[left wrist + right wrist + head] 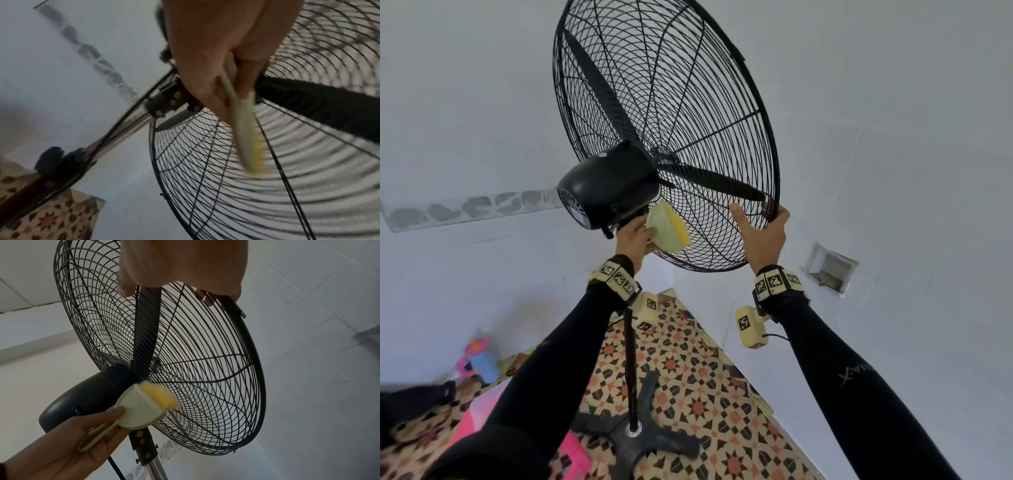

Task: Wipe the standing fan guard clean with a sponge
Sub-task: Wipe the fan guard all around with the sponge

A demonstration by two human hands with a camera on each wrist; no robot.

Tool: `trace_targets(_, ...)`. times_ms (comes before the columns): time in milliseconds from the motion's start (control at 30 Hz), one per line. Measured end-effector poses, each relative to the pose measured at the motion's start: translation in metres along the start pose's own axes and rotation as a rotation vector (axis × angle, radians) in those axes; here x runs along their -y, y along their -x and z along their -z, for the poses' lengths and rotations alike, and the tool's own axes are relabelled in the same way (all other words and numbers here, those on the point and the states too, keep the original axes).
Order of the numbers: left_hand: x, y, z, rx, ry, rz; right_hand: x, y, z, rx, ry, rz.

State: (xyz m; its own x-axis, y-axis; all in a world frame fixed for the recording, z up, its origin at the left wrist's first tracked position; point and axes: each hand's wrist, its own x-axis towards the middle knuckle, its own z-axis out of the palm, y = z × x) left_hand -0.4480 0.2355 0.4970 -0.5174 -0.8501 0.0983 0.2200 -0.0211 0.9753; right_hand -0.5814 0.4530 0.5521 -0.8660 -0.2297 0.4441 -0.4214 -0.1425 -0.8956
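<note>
white tiled walls, patterned star floor tiles, a small wall niche.

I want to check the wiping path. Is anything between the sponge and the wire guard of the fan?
Nothing visible. The left hand holds the sponge right against the rear fan guard, beside the motor housing. The right hand grips the guard's rim.

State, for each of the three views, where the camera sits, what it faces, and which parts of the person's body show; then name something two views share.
Head: on the head, facing the fan guard; both sleeves, left hand, right hand show.
Left wrist: along the left hand, facing the sponge on the guard.
Right wrist: under the right hand gripping the rim, facing guard and motor housing.
Shared: the sponge shows in all three.
</note>
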Motion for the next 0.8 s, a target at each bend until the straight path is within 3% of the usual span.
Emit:
trace_targets(100, 0.001, 0.007, 0.018, 0.079, 0.084, 0.014, 0.001, 0.003, -0.006, -0.011, -0.008, 0.013)
trace_targets(333, 0.014, 0.0, -0.008, -0.123, 0.06, 0.086, 0.002, 0.004, -0.004, 0.003, -0.041, -0.003)
trace_targets(433, 0.016, 0.007, -0.022, -0.081, 0.06, 0.111, 0.001, 0.004, -0.001, 0.005, -0.036, -0.011)
trace_targets(567, 0.018, 0.018, 0.001, 0.058, 0.217, 0.077, 0.003, 0.006, -0.005, -0.001, -0.036, -0.007)
trace_targets(733, 0.024, 0.009, -0.005, -0.178, 0.095, 0.085, 0.003, 0.008, -0.009, -0.019, -0.048, 0.0)
trace_targets(800, 0.021, 0.01, -0.019, -0.151, 0.046, 0.112, 0.002, 0.007, -0.006, -0.004, -0.06, -0.011)
